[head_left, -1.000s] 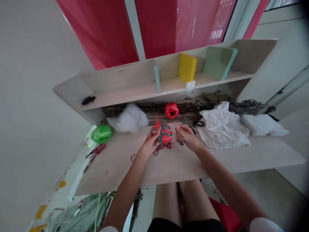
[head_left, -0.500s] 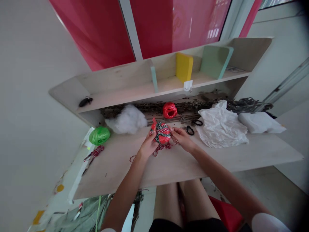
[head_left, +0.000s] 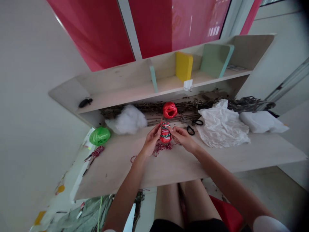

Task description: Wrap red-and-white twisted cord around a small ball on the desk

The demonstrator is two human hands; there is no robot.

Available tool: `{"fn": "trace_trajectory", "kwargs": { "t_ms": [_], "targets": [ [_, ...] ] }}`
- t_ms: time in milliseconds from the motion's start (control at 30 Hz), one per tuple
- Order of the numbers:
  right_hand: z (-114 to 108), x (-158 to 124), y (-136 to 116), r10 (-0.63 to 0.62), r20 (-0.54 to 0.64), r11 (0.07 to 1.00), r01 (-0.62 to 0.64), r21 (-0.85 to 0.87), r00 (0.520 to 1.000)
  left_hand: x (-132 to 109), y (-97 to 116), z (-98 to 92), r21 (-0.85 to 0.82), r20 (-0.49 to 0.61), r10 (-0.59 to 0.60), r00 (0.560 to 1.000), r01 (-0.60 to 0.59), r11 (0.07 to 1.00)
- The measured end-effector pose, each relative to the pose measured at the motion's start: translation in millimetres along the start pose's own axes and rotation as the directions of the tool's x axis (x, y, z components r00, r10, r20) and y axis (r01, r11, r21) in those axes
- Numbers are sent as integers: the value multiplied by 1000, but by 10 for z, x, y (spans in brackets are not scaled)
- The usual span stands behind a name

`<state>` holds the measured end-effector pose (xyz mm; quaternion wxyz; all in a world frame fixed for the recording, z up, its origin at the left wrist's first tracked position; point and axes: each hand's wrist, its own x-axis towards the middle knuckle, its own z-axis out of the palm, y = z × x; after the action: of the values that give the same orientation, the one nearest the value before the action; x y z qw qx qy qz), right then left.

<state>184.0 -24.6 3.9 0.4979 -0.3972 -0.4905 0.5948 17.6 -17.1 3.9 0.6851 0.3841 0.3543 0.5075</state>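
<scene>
readable text: none | faint mark (head_left: 177, 22) on red window (head_left: 152, 29): unreadable

A plain white sleeve (head_left: 269, 224) with a curved hem shows at the lower right of the frame; a sliver of a second white sleeve (head_left: 109, 230) meets the bottom edge, left of centre. Bare, slender forearms run up to an uncovered left hand (head_left: 151, 139) and right hand (head_left: 182, 138). A black garment (head_left: 190, 226) crosses bare thighs (head_left: 167, 201) at bottom centre.
</scene>
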Motion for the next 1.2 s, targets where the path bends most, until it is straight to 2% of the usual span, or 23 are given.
{"fn": "trace_trajectory", "kwargs": {
  "t_ms": [100, 233, 500, 833, 1067, 1200],
  "targets": [
    [14, -4, 12, -30, 49, 995, 35, -89, 998, -14, -63, 29, -25, -13, 13, 1000, -13, 1000],
    [6, 5, 32, 11, 140, 998, -2, -66, 990, 23, -126, 50, -69, -79, -19, 997, 13, 998],
    [-18, 35, 77, 54, 107, 999, -54, -1, 993, 34, -49, 42, -147, -26, -139, 990, 133, 980],
    [-25, 44, 64, 64, 80, 998, -65, 0, 995, 73, -29, -19, -315, -55, -263, 963, 233, 920],
    [-56, 69, 102, 82, 36, 997, -82, -5, 996, 71, 61, -39, -437, -50, -216, 975, 173, 883],
    [-64, 82, 98, 86, 16, 996, -86, 23, 996, 65, 56, -44, -464, -32, -231, 972, 190, 865]
  ]
}}
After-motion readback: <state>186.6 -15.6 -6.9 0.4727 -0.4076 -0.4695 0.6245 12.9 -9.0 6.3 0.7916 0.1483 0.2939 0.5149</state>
